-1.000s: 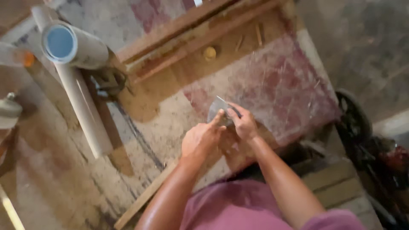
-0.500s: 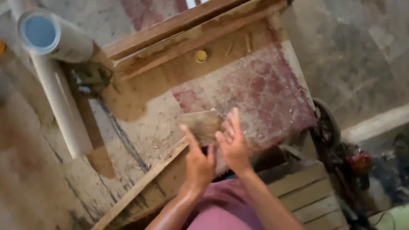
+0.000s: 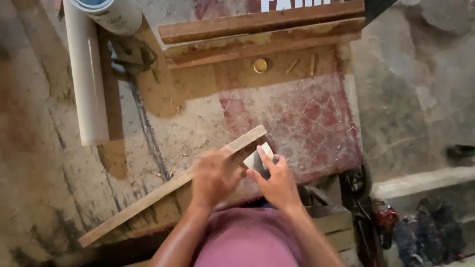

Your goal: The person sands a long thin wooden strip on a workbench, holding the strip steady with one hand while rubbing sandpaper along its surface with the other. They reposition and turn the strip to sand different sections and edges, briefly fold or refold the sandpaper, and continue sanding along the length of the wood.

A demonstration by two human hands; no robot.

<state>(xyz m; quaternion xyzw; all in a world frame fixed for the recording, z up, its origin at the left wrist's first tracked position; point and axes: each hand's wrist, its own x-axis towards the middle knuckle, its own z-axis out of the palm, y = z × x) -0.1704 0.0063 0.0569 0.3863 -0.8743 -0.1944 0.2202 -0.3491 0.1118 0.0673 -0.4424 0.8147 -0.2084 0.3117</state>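
Left hand [image 3: 213, 177], blurred by motion, is laid over the near end of a long wooden strip [image 3: 168, 188]; whether anything is gripped in it cannot be told. The strip is seen lying slantwise across the near edge of the tabletop [image 3: 198, 118], where half a second ago it lay partly hidden under both hands. To its right, a small pale block [image 3: 260, 159] is pinched in the right hand [image 3: 278, 182], fingers closed narrowly on it, and is pressed against the strip's far end. One second ago the block was held up between both hands; now it is brought down to the wood, so rubbing of the strip appears to be under way.
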